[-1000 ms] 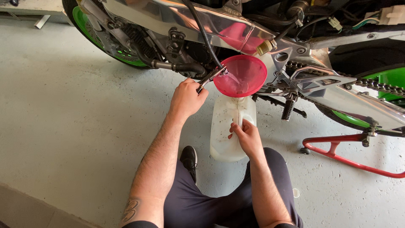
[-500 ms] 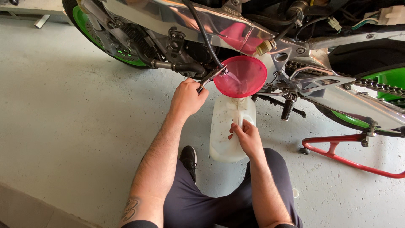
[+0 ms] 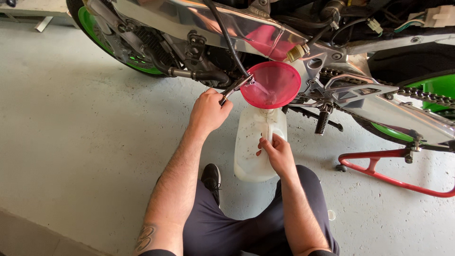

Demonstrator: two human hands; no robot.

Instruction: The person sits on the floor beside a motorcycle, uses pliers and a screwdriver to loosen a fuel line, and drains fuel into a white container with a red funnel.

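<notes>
The translucent white plastic jug (image 3: pixel 258 147) stands upright on the grey concrete floor (image 3: pixel 85 142), just below the side of the motorcycle with its polished aluminium frame (image 3: pixel 199 21). A round red plastic funnel (image 3: pixel 271 84) sits in the jug's neck, tilted a little toward the camera, its bowl directly above the jug.

The right hand (image 3: pixel 277 154) rests against the near face of the jug, fingers curled together around what looks like the jug's moulded handle, though the grip is partly hidden by the hand itself. The left hand (image 3: pixel 208 111) is up and to the left of the jug, fingers closed tightly on a slim metal tool (image 3: pixel 235 88) whose tip reaches the left rim of the funnel, where a thin black rubber hose (image 3: pixel 227 38) comes down from the frame.

To the right of the jug, a black footpeg (image 3: pixel 323 119) hangs from the frame, and farther right a red tubular steel stand (image 3: pixel 393 175) lies on the floor beneath the green-rimmed rear wheel (image 3: pixel 429 90). Up and left of the jug is the other green-rimmed wheel (image 3: pixel 95 28). Just left of the jug's base, 1 black shoe (image 3: pixel 212 178) is planted beside the person's dark-trousered knee.
</notes>
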